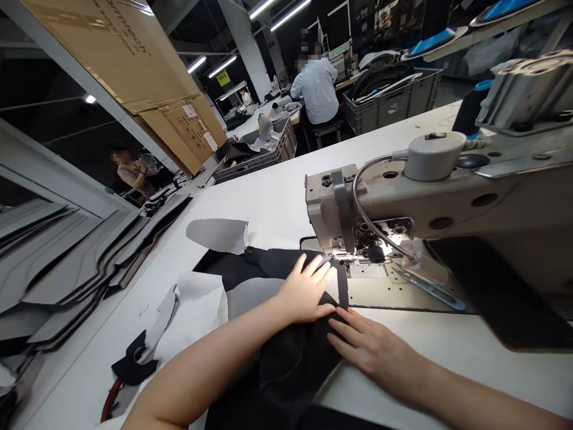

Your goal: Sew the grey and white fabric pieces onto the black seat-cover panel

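Hands and black fabric (pixel 299 364) at a sewing machine (pixel 380 197), seen from above. The left hand (pixel 307 292) lies palm down on the fabric close to the needle area, its fingers spread wide and pressed flat, the thumb pointing toward the right hand (pixel 369 346). The right hand reaches in from the opposite side; its fingers are extended and slightly parted, their tips resting on the fabric's edge beside the left thumb. Its own thumb is not distinguishable, so whether it pinches the fabric cannot be told.

The black fabric extends from the machine's lit needle area toward the wearer, partly beneath the left forearm. A grey oval piece (pixel 217 235) adjoins its far left part; a white sheet (pixel 190 322) lies on the bench (pixel 273 197) left of the forearm, with a small black piece (pixel 134 361) farther left. Blue-handled snips (pixel 432 291) rest on the machine bed (pixel 376 295), to the right of the needle area.

Left margin: stacked panels (pixel 89 263). Background: cardboard boxes (pixel 134 60), a grey crate (pixel 394 104) filled with dark material, and a seated person (pixel 319 89) in a light shirt, back turned.
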Action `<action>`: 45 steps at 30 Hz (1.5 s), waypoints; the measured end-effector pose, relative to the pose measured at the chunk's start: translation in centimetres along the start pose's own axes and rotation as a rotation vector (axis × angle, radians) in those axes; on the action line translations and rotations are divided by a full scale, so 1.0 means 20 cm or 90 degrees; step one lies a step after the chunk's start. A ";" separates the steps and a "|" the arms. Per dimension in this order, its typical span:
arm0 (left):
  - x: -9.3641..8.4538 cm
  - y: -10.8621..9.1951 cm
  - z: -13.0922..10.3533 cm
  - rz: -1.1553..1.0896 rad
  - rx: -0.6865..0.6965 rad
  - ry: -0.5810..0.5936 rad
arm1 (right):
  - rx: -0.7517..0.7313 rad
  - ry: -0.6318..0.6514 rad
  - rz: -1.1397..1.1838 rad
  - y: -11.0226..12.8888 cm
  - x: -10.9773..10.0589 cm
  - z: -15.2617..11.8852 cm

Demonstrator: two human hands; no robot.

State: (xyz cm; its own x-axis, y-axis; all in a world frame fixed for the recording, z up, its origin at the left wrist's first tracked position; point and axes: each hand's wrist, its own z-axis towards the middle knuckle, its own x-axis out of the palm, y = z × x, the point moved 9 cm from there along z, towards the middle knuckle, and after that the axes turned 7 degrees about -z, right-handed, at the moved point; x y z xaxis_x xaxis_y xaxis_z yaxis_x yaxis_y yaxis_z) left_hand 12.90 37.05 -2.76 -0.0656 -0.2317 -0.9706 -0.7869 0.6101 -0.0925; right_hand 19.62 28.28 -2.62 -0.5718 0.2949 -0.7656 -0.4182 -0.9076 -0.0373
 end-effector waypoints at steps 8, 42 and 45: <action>-0.01 0.01 0.02 -0.039 0.017 0.045 | 0.069 -0.037 0.036 -0.03 -0.02 -0.03; 0.02 -0.12 0.13 0.083 -0.034 -0.032 | 0.049 0.046 0.030 -0.06 0.00 -0.01; 0.01 -0.11 0.13 0.058 -0.040 -0.041 | 0.059 0.051 0.015 -0.06 0.01 -0.02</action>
State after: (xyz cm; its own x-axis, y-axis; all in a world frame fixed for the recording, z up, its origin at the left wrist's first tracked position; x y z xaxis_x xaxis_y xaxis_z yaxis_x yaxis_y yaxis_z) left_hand 16.29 37.68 -3.32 -0.1008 -0.1262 -0.9869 -0.8168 0.5768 0.0096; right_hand 20.38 29.28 -2.96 -0.5263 0.2453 -0.8141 -0.4702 -0.8817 0.0383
